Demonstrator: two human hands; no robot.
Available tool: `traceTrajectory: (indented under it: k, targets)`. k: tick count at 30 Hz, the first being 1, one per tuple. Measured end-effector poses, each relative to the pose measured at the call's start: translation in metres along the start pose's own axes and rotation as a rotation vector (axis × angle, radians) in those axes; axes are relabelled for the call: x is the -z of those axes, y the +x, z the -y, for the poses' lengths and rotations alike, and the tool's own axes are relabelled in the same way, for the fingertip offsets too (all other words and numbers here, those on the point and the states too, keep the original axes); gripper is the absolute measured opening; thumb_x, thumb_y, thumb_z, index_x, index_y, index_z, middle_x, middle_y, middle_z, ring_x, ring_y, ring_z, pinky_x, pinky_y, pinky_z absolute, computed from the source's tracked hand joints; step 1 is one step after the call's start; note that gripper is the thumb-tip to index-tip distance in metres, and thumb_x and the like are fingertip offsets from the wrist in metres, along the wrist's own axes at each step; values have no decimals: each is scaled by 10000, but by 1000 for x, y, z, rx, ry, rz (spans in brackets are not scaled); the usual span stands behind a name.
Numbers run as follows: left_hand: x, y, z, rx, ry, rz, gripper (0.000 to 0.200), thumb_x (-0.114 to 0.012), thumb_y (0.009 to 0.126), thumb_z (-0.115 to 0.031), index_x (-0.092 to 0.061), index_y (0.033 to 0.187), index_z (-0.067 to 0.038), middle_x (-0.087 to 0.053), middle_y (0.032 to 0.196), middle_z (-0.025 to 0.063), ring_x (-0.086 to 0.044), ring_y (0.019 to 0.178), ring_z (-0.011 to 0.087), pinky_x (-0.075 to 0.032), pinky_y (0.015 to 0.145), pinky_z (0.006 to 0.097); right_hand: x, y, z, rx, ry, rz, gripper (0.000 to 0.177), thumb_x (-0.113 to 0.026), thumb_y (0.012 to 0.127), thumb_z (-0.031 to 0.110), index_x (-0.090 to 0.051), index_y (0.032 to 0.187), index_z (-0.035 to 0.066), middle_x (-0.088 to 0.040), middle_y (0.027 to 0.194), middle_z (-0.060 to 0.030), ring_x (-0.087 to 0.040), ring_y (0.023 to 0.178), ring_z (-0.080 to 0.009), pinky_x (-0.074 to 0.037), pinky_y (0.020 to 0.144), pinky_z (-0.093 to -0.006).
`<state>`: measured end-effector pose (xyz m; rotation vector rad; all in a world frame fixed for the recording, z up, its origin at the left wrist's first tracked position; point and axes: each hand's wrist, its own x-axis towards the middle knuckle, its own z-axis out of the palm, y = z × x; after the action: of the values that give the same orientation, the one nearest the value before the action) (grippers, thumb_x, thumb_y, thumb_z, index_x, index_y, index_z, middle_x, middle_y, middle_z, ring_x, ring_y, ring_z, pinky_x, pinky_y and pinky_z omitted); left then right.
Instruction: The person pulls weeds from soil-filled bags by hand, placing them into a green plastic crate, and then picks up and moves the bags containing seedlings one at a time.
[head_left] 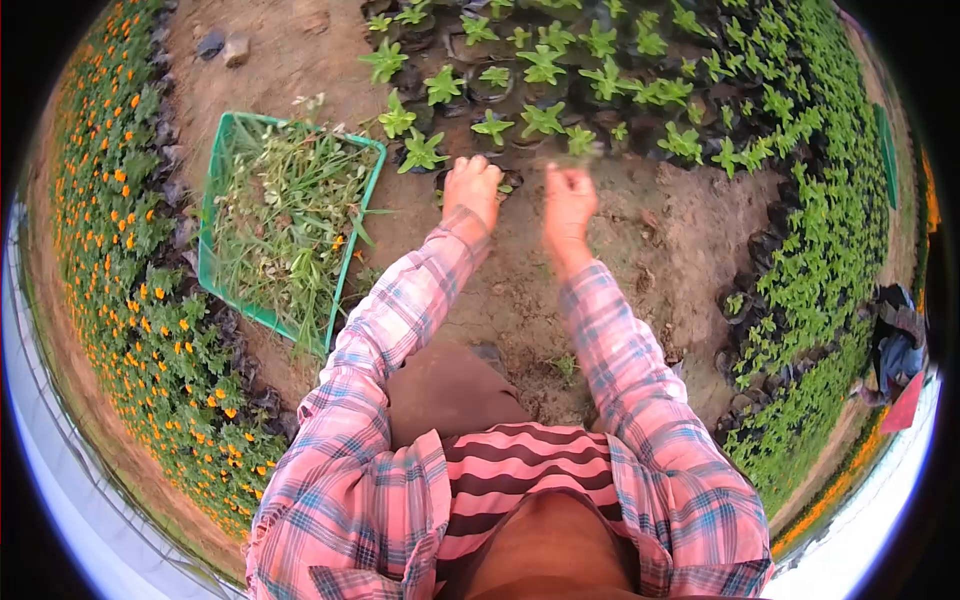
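My left hand (472,193) is closed at the front edge of the seedling rows, over a black seedling bag (514,182) with small green leaves showing beside the fingers. Most of that bag is hidden under the hand. Just to the right, my right hand (570,203) is held in a pinch, slightly smeared by motion. Whatever its fingertips hold, if anything, cannot be made out. Beyond both hands stand young green seedlings (543,119) in black bags. A green crate (203,245) of pulled weeds (285,205) sits on the soil left of my left hand.
Orange-flowered plants (150,290) line the left side. More green seedlings (820,250) in black bags curve along the right. Bare soil (640,235) lies between them, close to my knee (450,392). Two stones (235,50) rest at the upper left. Another person (897,345) is at the far right.
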<state>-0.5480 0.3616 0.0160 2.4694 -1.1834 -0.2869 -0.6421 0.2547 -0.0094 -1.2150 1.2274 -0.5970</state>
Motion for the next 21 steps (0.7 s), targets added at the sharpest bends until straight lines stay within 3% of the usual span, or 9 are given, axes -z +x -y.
traceTrajectory:
  k: [3, 8, 10, 11, 12, 14, 16, 18, 21]
  targets:
    - [-1, 0, 3, 10, 64, -3, 341, -801, 572, -155, -641, 869, -103, -581, 950, 77, -526, 955, 298, -453, 794, 414, -10, 11, 21, 51, 79, -78, 140, -668, 837, 122, -581, 835, 13, -542, 735, 25, -461, 658, -81, -430, 597, -255]
    - [-36, -6, 17, 196, -111, 74, 303, -681, 747, -326, -626, 933, -93, -567, 1114, 98, -557, 972, 272, -430, 805, 409, -31, -62, 148, 398, -149, 892, 363, -648, 833, 99, -567, 1174, 6, -635, 995, -47, -603, 886, -135, -508, 770, -288]
    - [44, -4, -17, 105, 201, 226, 398, -690, 757, -351, -647, 1040, -74, -631, 996, 149, -572, 1028, 295, -438, 885, 439, -9, -20, 151, 609, -217, 857, 317, -637, 850, 136, -588, 1135, 7, -650, 966, -54, -619, 876, -144, -516, 759, -311]
    - [31, -16, -1, -277, -59, -229, 401, -729, 730, -290, -645, 1061, -79, -623, 1011, 153, -565, 1002, 315, -437, 879, 447, 15, 9, 156, 654, -324, 733, 272, -624, 833, 152, -604, 1071, 22, -647, 885, -86, -634, 815, -178, -519, 729, -322]
    - [42, -17, -9, -317, -83, -231, 382, -732, 736, -257, -644, 1059, -72, -620, 1022, 156, -559, 1002, 330, -432, 877, 448, 46, 38, 162, 710, -428, 623, 232, -610, 816, 168, -619, 1007, 37, -644, 803, -118, -650, 753, -212, -521, 699, -332]
    - [43, -21, -11, -352, -244, -157, 322, -734, 747, -164, -636, 1034, -57, -599, 1037, 165, -546, 1004, 342, -438, 865, 433, 144, 68, 181, 661, -542, 740, 225, -458, 943, 169, -504, 1103, 17, -534, 1046, -86, -485, 984, -192, -415, 884, -356]
    - [45, -22, -17, -440, -297, -104, 259, -709, 757, -82, -622, 998, -45, -595, 1012, 153, -561, 958, 324, -452, 839, 398, 211, 59, 199, 649, -1177, 600, 200, -609, 874, 178, -637, 1023, 48, -662, 859, -115, -637, 758, -216, -511, 699, -336]
    - [44, -19, -24, -319, -542, 381, 208, -673, 778, -36, -604, 974, -34, -586, 975, 132, -577, 901, 287, -466, 783, 351, 293, 28, 180, 561, -1207, 529, 135, -582, 829, 155, -607, 879, 32, -640, 773, -134, -638, 729, -279, -504, 672, -391]
    - [32, -9, -38, -431, -556, 559, 176, -647, 797, -15, -583, 961, -14, -562, 918, 126, -580, 836, 262, -469, 726, 322, 394, -35, 120, 166, -1217, 369, 231, -640, 800, 212, -626, 971, 57, -640, 843, -143, -632, 797, -309, -509, 733, -394]
